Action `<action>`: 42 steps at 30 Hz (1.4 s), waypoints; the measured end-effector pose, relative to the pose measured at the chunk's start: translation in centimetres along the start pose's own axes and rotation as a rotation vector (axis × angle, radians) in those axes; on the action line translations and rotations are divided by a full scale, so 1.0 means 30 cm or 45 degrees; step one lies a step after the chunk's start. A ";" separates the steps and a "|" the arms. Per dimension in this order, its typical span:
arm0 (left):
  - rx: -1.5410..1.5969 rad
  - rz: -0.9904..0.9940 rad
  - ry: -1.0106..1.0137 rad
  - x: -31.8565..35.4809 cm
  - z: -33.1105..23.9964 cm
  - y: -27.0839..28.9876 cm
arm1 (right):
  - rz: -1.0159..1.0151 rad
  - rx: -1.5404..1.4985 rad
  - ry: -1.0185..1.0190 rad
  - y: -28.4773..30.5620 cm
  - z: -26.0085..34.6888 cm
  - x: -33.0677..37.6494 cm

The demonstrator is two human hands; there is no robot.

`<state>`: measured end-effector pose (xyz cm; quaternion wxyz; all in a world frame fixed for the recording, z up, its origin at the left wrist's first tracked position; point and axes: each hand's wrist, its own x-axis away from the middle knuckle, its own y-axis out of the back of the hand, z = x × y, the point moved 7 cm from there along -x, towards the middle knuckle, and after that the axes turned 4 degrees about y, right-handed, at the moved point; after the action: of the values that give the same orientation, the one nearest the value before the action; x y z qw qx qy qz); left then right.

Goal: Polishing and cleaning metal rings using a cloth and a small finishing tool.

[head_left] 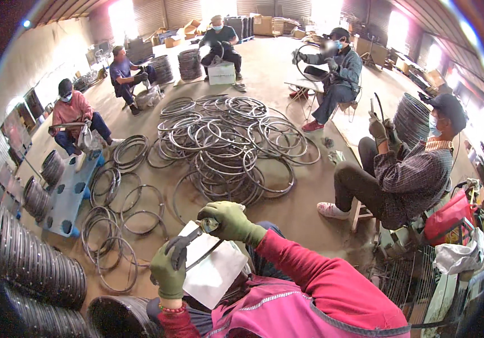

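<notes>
My left hand (169, 269), in an olive glove with a dark palm, is closed round a black wheel rim (205, 254). The rim is tilted nearly edge-on, and much of it is hidden by my gloves. My right hand (232, 223), also gloved, is closed at the rim's upper part. A small shiny object (209, 225) shows at its fingertips; its kind is not clear. Beneath the rim, a white sheet or board (215, 281) lies over my lap.
Loose rims (225, 146) lie heaped on the floor ahead, with more at the left. Rim stacks (34, 259) stand at lower left, near a blue pallet (72, 191). Several people sit around the heap, the nearest person (411, 174) at right. A red bag (449, 217) sits beyond my right arm.
</notes>
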<state>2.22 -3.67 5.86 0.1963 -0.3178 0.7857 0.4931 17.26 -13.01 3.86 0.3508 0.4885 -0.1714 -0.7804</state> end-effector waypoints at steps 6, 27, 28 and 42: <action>-0.058 -0.085 -0.010 0.009 0.019 -0.006 | -0.011 0.022 0.014 -0.005 -0.007 -0.010; -0.211 -0.001 -0.100 -0.040 -0.031 -0.060 | -0.160 0.039 -0.024 0.043 -0.064 0.007; -0.227 -0.002 -0.111 -0.041 -0.039 -0.062 | -0.144 0.054 -0.056 0.042 -0.076 0.012; -0.291 0.027 0.056 -0.044 0.010 -0.132 | -0.193 0.042 -0.130 0.057 -0.115 0.086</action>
<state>5.91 -4.22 3.97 0.1360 -0.3405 0.7318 0.5744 20.25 -15.77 1.65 0.2733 0.4653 -0.1645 -0.8257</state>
